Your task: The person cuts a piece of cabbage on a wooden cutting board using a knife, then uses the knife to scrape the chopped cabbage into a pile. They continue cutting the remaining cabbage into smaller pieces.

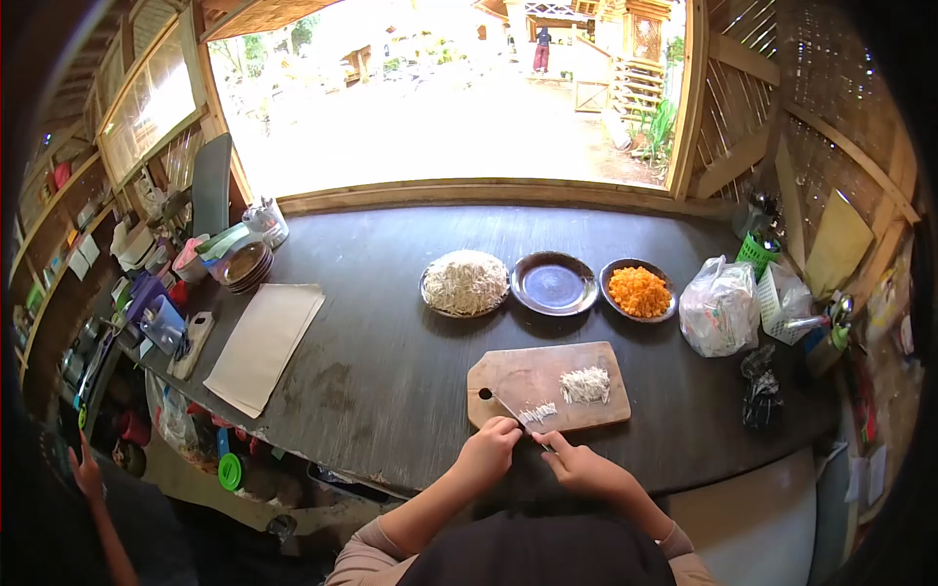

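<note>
My right hand [588,469] grips a knife [514,407], its thin blade slanting up and left across the wooden cutting board [508,366]. Close beside it, my left hand [491,447] is closed at the board's near edge, its fingers bent. What those fingers hold, if anything, is hidden. A few short white pieces [537,413] lie along the blade. Farther right on the board sits a small pile of white shreds [584,386]. The board has a round hole at its left end.
Behind the board stand a bowl of white shreds [465,281], a dark plate [554,283] and a bowl of orange bits [638,292]. A plastic bag [719,308] sits right, brown paper [264,349] and stacked plates [244,266] left. Another person's hand [88,474] shows lower left.
</note>
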Demonstrator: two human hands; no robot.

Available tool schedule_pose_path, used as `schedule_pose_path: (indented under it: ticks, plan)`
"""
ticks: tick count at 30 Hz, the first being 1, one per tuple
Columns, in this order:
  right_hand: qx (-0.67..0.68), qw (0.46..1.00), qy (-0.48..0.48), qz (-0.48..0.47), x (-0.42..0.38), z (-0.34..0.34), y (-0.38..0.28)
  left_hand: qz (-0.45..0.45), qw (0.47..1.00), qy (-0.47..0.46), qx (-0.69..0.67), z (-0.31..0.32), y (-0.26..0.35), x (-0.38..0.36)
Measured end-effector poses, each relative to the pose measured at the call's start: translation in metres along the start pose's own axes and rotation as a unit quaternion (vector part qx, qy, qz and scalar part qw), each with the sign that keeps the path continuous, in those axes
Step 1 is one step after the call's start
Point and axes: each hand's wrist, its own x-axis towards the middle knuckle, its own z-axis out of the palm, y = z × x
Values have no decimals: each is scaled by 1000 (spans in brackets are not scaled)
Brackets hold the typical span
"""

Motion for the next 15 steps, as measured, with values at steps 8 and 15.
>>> schedule_pose_path:
  ticks: [8, 15]
  plan:
    - [-22, 1000, 17, -9, 17, 13, 0, -12, 1000, -4, -15, 1, 0, -1]
    - [-23, 1000, 16, 1, 14, 5, -19, 2, 1000, 4, -3, 0, 1, 0]
